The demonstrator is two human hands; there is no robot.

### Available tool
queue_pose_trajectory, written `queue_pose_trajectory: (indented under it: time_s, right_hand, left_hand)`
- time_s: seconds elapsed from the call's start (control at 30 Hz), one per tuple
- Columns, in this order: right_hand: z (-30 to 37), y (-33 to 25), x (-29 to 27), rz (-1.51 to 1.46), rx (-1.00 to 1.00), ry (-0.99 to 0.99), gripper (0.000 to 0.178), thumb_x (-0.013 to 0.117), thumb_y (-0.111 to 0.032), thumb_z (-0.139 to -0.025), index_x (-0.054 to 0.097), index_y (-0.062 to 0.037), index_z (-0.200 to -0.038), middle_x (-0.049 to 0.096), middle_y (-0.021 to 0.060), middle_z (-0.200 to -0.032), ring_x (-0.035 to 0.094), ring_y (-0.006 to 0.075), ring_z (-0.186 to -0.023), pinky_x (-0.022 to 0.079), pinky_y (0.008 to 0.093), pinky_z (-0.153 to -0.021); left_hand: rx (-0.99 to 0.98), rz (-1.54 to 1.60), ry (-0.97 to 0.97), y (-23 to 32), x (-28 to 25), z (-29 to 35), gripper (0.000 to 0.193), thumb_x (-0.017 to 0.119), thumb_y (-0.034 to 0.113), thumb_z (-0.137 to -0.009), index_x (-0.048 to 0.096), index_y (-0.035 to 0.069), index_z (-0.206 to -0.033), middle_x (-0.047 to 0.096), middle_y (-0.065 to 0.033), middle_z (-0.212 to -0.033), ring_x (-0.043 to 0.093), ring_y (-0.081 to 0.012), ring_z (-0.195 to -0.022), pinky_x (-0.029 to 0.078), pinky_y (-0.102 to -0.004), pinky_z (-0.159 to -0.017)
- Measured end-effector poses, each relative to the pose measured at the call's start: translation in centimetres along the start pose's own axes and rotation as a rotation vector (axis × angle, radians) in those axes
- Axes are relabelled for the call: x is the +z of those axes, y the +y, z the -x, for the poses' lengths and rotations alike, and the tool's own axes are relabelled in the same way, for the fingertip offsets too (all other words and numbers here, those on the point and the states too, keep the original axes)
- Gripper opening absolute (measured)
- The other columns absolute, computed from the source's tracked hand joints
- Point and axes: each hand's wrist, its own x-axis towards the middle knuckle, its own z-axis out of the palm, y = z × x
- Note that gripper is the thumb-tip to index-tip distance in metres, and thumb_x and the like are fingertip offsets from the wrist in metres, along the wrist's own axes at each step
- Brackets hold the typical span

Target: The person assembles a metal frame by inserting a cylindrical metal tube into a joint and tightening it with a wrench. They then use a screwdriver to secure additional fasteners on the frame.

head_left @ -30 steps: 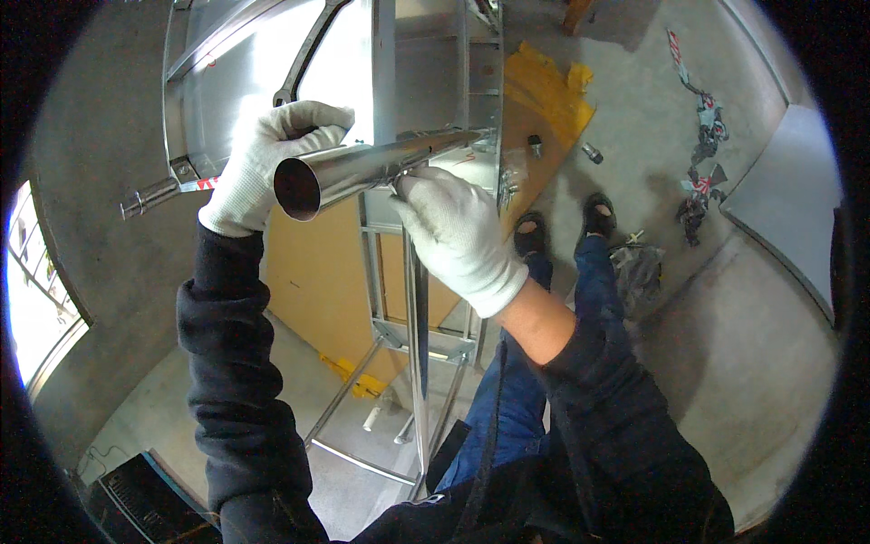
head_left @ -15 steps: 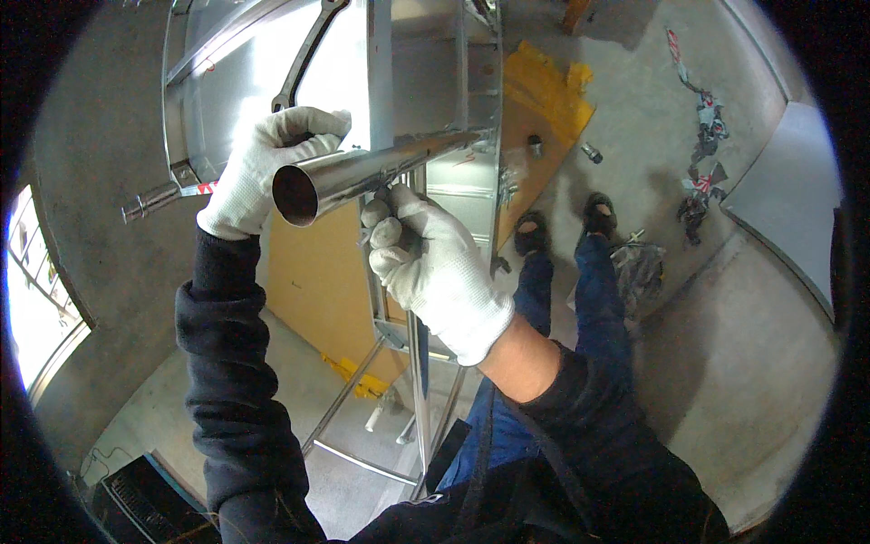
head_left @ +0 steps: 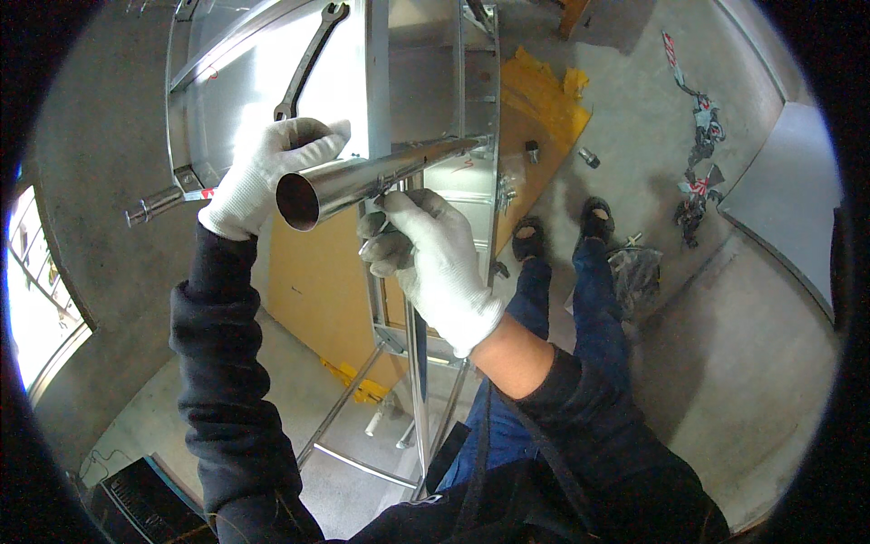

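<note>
A shiny round metal pipe (head_left: 349, 186), its open end toward me, runs away to the far right between my hands. My left hand (head_left: 258, 177), in a white glove, is on the pipe's far left side with its fingers curled; what they hold, if anything, is hidden. Under the pipe, my gloved right hand (head_left: 435, 258) has its fingers bent and pinched next to small metal bits on the pipe's underside. What it grips is too small to name. Just beyond my left hand, an open-end spanner (head_left: 310, 65) lies on the bright metal sheet (head_left: 258, 82).
A metal frame with legs (head_left: 419, 390) stands below the pipe. A thinner tube end (head_left: 156, 207) sticks out at left. Brown board (head_left: 308, 281) and yellow wrapping (head_left: 544, 91) lie on the floor, with two short fittings (head_left: 589, 158), crumpled tape (head_left: 702, 168) and a plastic bag (head_left: 636, 276).
My right hand's fingers have shifted and curled differently under the pipe, the hand moving slightly left. My left hand stays by the pipe. The whole view has shifted a little.
</note>
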Motion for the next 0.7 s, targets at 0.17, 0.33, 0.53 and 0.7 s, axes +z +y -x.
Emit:
queue_pose_trajectory:
  time_s: [0.17, 0.33, 0.53, 0.7]
  right_hand:
    - [-0.6, -0.1, -1.4, -0.433, 0.3, -0.172, 0.019, 0.049, -0.019, -0.096, 0.056, -0.0015, -0.094, 0.062, 0.0097, -0.077, 0.057, 0.0093, -0.058, 0.043, 0.0204, -0.048]
    - [-0.7, -0.4, -0.9, -0.459, 0.324, -0.113, 0.017, 0.05, -0.019, -0.095, 0.054, -0.0027, -0.094, 0.062, 0.012, -0.075, 0.054, 0.0105, -0.052, 0.042, 0.0215, -0.045]
    - [-0.3, -0.6, -0.6, -0.363, 0.266, -0.092, 0.018, 0.051, -0.02, -0.095, 0.054, -0.0018, -0.095, 0.062, 0.0122, -0.076, 0.054, 0.0105, -0.053, 0.042, 0.0217, -0.045]
    - [-0.5, -0.6, -1.0, -0.506, 0.351, -0.12, 0.02, 0.05, -0.021, -0.096, 0.054, -0.0015, -0.095, 0.061, 0.0122, -0.077, 0.054, 0.0099, -0.054, 0.042, 0.0214, -0.046]
  left_hand:
    - [0.15, 0.169, -0.053, -0.7, -0.5, 0.2, 0.03, 0.06, 0.023, -0.091, 0.059, -0.004, -0.105, 0.061, -0.0007, -0.094, 0.055, -0.0087, -0.085, 0.045, -0.0253, -0.08]
    - [0.013, 0.375, -0.042, 0.4, -0.5, -0.1, 0.033, 0.058, 0.025, -0.092, 0.059, -0.005, -0.107, 0.062, -0.004, -0.096, 0.056, -0.0102, -0.088, 0.045, -0.0263, -0.082]
    - [0.059, -0.071, 0.094, 0.6, 0.6, -0.8, 0.041, 0.06, 0.032, -0.09, 0.063, -0.008, -0.096, 0.063, -0.0055, -0.08, 0.056, -0.0122, -0.076, 0.047, -0.0272, -0.074]
    - [0.07, -0.072, 0.016, 1.7, -0.1, -0.9, 0.035, 0.061, 0.027, -0.089, 0.063, -0.007, -0.094, 0.063, -0.0042, -0.082, 0.055, -0.0108, -0.077, 0.046, -0.0266, -0.076]
